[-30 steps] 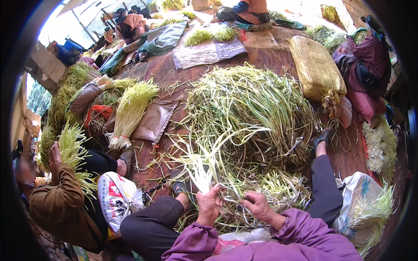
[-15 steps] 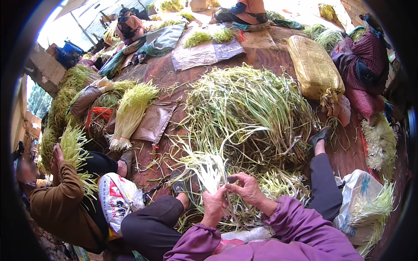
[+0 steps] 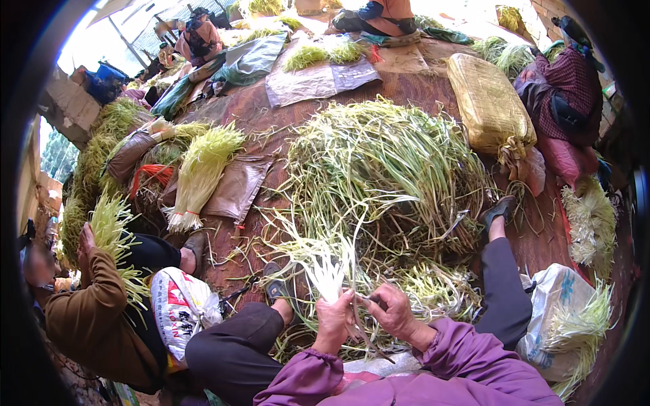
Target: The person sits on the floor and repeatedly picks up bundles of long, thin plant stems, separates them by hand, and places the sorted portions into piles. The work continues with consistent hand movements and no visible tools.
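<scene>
My left hand [image 3: 333, 319] is closed around the white lower ends of a small bunch of long thin stalks [image 3: 326, 271], whose pale green leaf tips fan out away from me. Close beside it, my right hand [image 3: 394, 311] has thumb and fingers pinched together on a thin stalk [image 3: 357, 301]. A limp brownish strip hangs below my left hand, between the two hands. Just beyond lies a large loose heap of green stalks [image 3: 393, 155], with trimmed and tangled stalks [image 3: 440, 287] nearer my lap.
To the left, a co-worker in a brown sleeve [image 3: 101, 284] holds a leafy bunch [image 3: 112, 230] near a white sack [image 3: 177, 308]. A tied bundle [image 3: 206, 169] lies beyond. At the right are a yellow wrapped bale [image 3: 491, 101] and a white bag [image 3: 558, 304] bearing stalks. Other people sit farther back.
My right hand has shifted slightly right and down, away from my left hand. The brownish strip now hangs lower between the hands. My left hand keeps its bunch.
</scene>
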### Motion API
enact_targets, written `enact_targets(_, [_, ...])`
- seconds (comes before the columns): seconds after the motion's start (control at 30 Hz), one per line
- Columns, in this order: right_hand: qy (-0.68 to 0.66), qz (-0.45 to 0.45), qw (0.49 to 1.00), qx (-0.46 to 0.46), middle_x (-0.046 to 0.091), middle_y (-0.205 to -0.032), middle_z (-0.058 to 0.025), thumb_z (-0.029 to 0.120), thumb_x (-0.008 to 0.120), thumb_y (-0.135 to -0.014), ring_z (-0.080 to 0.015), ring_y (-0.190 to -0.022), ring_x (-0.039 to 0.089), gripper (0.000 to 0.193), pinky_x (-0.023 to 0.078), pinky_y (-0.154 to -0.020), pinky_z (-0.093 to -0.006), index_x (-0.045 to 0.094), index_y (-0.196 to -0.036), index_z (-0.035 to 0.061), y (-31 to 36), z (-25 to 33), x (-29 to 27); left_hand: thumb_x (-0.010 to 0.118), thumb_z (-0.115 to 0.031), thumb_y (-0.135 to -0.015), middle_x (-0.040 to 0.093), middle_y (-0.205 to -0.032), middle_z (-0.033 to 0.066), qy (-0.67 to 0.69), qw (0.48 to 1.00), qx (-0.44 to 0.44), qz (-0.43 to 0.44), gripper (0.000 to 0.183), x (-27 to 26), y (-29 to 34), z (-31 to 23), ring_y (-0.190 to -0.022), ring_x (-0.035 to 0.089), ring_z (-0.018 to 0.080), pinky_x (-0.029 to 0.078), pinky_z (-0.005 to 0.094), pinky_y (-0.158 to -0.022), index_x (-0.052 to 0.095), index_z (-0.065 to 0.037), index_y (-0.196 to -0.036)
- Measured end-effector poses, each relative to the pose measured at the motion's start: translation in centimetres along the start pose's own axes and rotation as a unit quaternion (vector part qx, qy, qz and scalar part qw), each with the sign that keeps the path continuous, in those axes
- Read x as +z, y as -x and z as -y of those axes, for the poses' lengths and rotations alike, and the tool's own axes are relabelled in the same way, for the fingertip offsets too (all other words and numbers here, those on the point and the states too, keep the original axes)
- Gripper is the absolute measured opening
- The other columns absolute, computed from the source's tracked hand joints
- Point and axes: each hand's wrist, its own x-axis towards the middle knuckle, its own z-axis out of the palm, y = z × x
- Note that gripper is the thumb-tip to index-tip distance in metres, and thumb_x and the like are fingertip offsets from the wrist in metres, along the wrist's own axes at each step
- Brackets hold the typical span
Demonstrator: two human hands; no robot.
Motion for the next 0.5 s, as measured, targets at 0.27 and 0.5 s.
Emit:
enact_targets(0.27, [-0.103, 0.09, 0.964, 0.228, 0.057, -0.075, -0.0056, 0.042, 0.062, -0.076, -0.0088, -0.054, 0.047, 0.039, 0.038, -0.048, -0.0226, 0.058, -0.078, 0.0025, 1.2, -1.7, -1.9, 0.054, -0.007, -0.08, 0.057, -0.058, 0.0064, -0.004, 1.0, -0.02, 0.01, 0.008, 0.3, 0.2, -1.1, -0.033, 0.041, 0.0075, 0.033, 0.0203, -0.03, 0.055, 0.001, -0.08])
enact_targets(0.5, [-0.141, 0.058, 0.979, 0.136, 0.056, -0.079, -0.0029, 0.017, 0.062, -0.08, -0.0075, -0.07, 0.057, 0.02, 0.049, -0.061, -0.0202, 0.057, -0.086, -0.0013, -1.5, -1.8, 1.2, 0.056, -0.008, -0.079, 0.049, -0.052, 0.0008, -0.037, 0.999, -0.026, 0.018, 0.008, 0.8, 0.5, -0.9, -0.035, 0.042, 0.0082, 0.033, 0.0206, -0.031, 0.055, 0.0, -0.08])
